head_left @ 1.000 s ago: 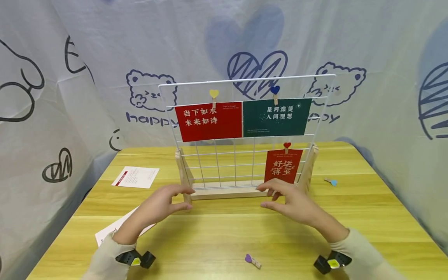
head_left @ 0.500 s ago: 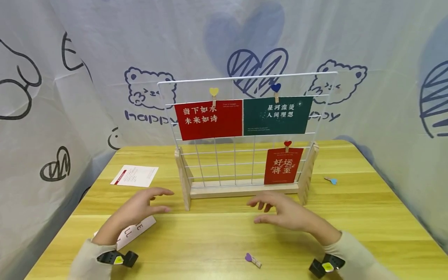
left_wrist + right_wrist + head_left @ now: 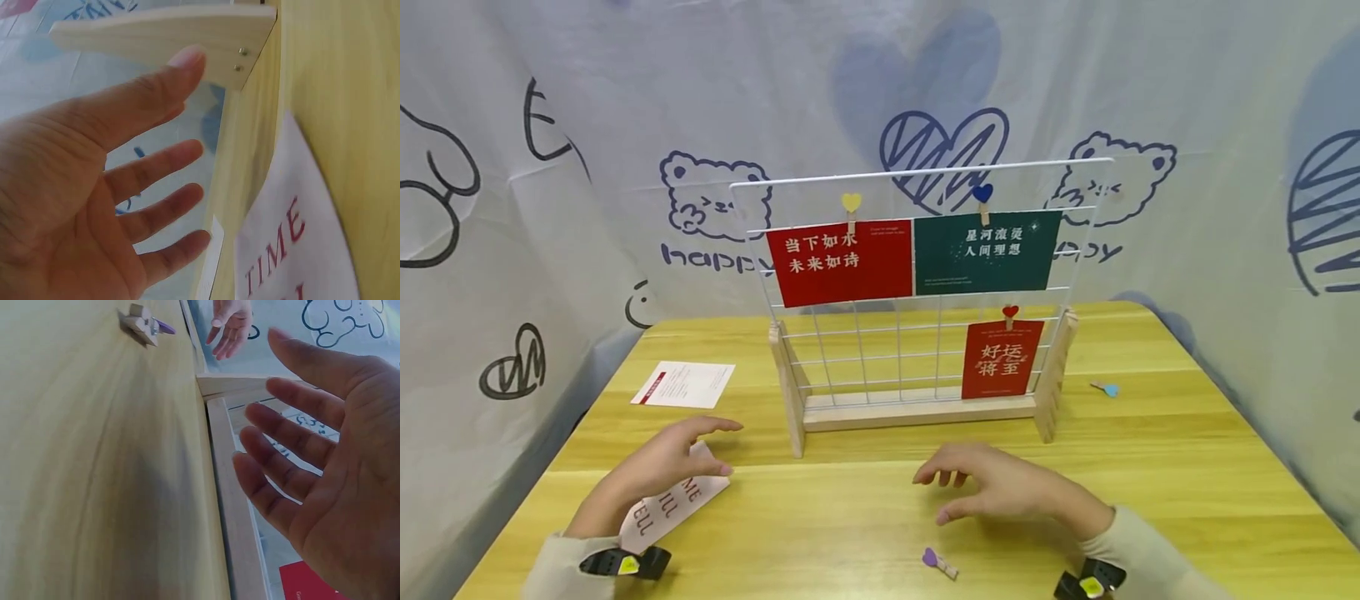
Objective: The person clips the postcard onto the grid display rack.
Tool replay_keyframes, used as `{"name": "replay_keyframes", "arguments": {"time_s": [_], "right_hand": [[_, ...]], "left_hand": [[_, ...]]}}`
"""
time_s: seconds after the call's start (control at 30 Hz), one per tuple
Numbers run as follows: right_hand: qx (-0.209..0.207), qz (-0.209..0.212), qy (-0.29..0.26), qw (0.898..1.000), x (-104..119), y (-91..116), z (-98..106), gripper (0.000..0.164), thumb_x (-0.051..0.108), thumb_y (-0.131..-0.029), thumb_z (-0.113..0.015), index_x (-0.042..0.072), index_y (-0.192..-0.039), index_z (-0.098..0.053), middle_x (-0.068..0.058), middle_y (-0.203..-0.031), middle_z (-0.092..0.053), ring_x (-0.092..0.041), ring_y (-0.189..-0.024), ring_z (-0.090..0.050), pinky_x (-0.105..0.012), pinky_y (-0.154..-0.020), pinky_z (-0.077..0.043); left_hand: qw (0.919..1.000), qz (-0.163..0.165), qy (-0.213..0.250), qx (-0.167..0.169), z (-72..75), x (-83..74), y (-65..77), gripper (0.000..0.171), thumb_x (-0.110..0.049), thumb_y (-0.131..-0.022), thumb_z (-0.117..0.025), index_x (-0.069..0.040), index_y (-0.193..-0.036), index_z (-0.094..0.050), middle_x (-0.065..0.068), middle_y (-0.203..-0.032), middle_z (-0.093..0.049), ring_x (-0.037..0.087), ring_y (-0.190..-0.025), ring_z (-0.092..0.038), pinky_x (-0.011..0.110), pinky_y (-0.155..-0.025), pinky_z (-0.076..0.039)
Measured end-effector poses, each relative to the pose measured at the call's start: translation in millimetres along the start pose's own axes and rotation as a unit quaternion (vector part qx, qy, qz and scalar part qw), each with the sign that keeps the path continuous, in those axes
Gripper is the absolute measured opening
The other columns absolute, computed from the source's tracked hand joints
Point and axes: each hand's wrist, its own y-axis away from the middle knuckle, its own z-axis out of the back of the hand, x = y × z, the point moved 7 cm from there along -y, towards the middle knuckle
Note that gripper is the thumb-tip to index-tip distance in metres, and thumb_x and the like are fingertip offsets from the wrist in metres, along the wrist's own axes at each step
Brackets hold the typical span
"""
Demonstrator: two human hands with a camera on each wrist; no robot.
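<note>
My left hand (image 3: 658, 462) hovers over a white card with red lettering (image 3: 673, 504), which lies slanted on the table; its fingers are spread and hold nothing. In the left wrist view the card's word TIME shows beside the fingers. My right hand (image 3: 992, 483), also holding nothing, is in front of the white wire grid rack (image 3: 898, 333) on its wooden base. Close below it lies a purple heart clothespin (image 3: 940, 563). Clothespins hold a red card (image 3: 850, 262), a green card (image 3: 988, 254) and a smaller red card (image 3: 1002, 360) on the grid.
Another white card (image 3: 683, 384) lies flat left of the rack. A blue heart clothespin (image 3: 1105, 388) lies to the rack's right. The wooden table (image 3: 842, 533) carries all this, and a printed curtain (image 3: 820, 75) hangs behind it.
Both hands have drawn back from the rack toward the body, the left one also moving left over the lettered card. The rack and its cards stay in place.
</note>
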Motion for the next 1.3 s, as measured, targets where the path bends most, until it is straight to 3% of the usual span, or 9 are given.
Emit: {"name": "replay_keyframes", "arguments": {"time_s": [0.17,0.43,0.77,0.9,1.13,1.3], "right_hand": [[0.024,-0.006,-0.001,1.000,-0.1,-0.7,-10.1,0.039,0.033,-0.090,-0.072,0.021,-0.126,-0.063,0.007,-0.119,-0.062,-0.012,-0.102,-0.057,-0.032,-0.091,-0.049],[0.036,0.024,0.022,0.999,0.4,-0.1,-23.6,0.042,0.039,-0.087,-0.073,0.022,-0.124,-0.063,0.012,-0.117,-0.062,-0.006,-0.100,-0.056,-0.027,-0.088,-0.049],[0.051,0.045,0.027,0.997,1.5,-2.7,-36.0,0.041,0.041,-0.087,-0.072,0.020,-0.122,-0.065,0.015,-0.110,-0.061,-0.002,-0.095,-0.055,-0.022,-0.083,-0.049],[0.052,0.048,0.035,0.997,0.3,-2.1,-38.4,0.041,0.042,-0.086,-0.071,0.020,-0.119,-0.066,0.015,-0.106,-0.060,-0.001,-0.093,-0.055,-0.021,-0.082,-0.050],[0.050,0.065,0.053,0.995,0.3,-2.5,-38.6,0.037,0.041,-0.088,-0.070,0.019,-0.117,-0.067,0.015,-0.103,-0.059,0.001,-0.093,-0.055,-0.019,-0.081,-0.050],[0.049,0.077,0.066,0.994,2.3,-4.6,-38.6,0.032,0.041,-0.088,-0.070,0.021,-0.113,-0.068,0.015,-0.093,-0.058,0.002,-0.083,-0.053,-0.018,-0.074,-0.049]], "left_hand": [[1.0000,0.005,0.000,0.002,3.4,7.8,8.6,0.059,-0.030,-0.085,-0.077,-0.006,-0.135,-0.056,0.016,-0.137,-0.055,0.044,-0.129,-0.043,0.064,-0.100,-0.036],[0.9990,0.031,-0.033,0.002,3.7,20.9,13.3,0.066,-0.038,-0.080,-0.079,-0.008,-0.135,-0.058,0.015,-0.133,-0.058,0.035,-0.120,-0.053,0.051,-0.092,-0.047],[0.9975,0.053,-0.043,0.015,0.8,32.9,17.6,0.073,-0.036,-0.074,-0.084,-0.001,-0.132,-0.058,0.022,-0.132,-0.056,0.037,-0.116,-0.054,0.050,-0.091,-0.048],[0.9972,0.056,-0.047,0.017,1.2,36.2,18.9,0.072,-0.033,-0.074,-0.084,0.000,-0.132,-0.058,0.023,-0.132,-0.056,0.041,-0.121,-0.052,0.053,-0.095,-0.046],[0.9964,0.050,-0.067,0.014,2.0,39.4,16.7,0.072,-0.028,-0.072,-0.086,-0.001,-0.132,-0.058,0.023,-0.131,-0.056,0.035,-0.115,-0.055,0.045,-0.088,-0.050],[0.9959,0.057,-0.068,0.013,2.9,42.2,16.2,0.073,-0.029,-0.071,-0.086,0.000,-0.132,-0.058,0.025,-0.131,-0.054,0.030,-0.107,-0.056,0.039,-0.082,-0.050]]}}
